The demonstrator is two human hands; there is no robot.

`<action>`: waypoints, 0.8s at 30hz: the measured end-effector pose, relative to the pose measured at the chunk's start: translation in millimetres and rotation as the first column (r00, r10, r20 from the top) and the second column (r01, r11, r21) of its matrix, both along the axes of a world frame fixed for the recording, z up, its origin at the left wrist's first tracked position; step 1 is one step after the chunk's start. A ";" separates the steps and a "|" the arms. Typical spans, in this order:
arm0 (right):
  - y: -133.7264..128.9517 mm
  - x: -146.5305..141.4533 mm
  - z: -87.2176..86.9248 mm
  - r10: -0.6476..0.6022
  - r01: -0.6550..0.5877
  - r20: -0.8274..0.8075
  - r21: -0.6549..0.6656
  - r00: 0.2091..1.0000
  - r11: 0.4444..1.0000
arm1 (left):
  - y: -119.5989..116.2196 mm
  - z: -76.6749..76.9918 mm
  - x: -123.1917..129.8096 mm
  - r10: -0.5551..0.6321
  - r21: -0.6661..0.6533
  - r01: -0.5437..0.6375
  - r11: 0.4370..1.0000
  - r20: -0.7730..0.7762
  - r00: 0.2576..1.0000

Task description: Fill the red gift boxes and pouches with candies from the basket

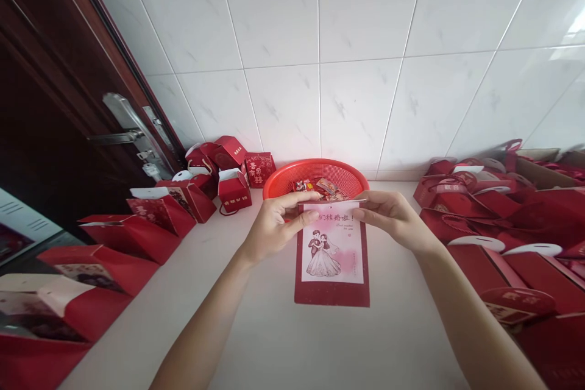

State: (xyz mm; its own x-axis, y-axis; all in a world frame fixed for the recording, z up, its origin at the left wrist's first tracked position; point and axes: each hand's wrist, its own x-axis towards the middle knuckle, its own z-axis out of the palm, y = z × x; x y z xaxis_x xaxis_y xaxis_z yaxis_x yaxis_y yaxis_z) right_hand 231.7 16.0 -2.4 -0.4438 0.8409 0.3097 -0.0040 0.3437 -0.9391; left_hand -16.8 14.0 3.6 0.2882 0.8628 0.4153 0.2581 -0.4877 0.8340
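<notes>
A red paper gift bag [333, 294] with a white front panel is held up in front of me. The panel bears a drawn bride and groom and Chinese writing. My left hand [280, 222] pinches its top left corner, thumb on the front face. At the top right corner my right hand [388, 216] pinches it in the same way. Just behind the bag's top edge is a red plastic basket [315, 164], with several small wrapped sweets [329, 187] in it. The bag's back and inside are hidden from me.
Several red gift boxes [233, 192] and bags [130, 237] line the left of the white table [274, 341]. More red boxes [479, 268] are heaped at the right, near a cardboard box [543, 173]. A tiled wall [283, 103] rises behind; a dark door [50, 73] stands left.
</notes>
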 end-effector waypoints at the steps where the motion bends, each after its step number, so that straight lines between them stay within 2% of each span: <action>1: 0.2 0.1 -0.3 0.004 -0.004 -0.006 0.002 1.000 1.000 | -0.1 -0.2 -0.1 -0.002 -0.001 0.002 1.000 0.000 1.000; 11: -1.2 -1.1 1.2 0.005 -0.004 -0.036 0.021 0.999 1.000 | -1.2 -2.8 0.2 0.009 -0.001 -0.009 1.000 -0.013 1.000; 19: -3.2 0.5 4.4 -0.101 0.101 -0.011 0.057 0.995 0.993 | 0.3 -0.8 3.2 0.056 -0.081 -0.048 0.996 0.096 0.994; 24: -3.8 -0.5 4.5 -0.101 0.102 -0.018 0.059 0.995 0.993 | 0.4 -3.1 4.6 0.116 -0.042 -0.111 0.993 0.125 0.985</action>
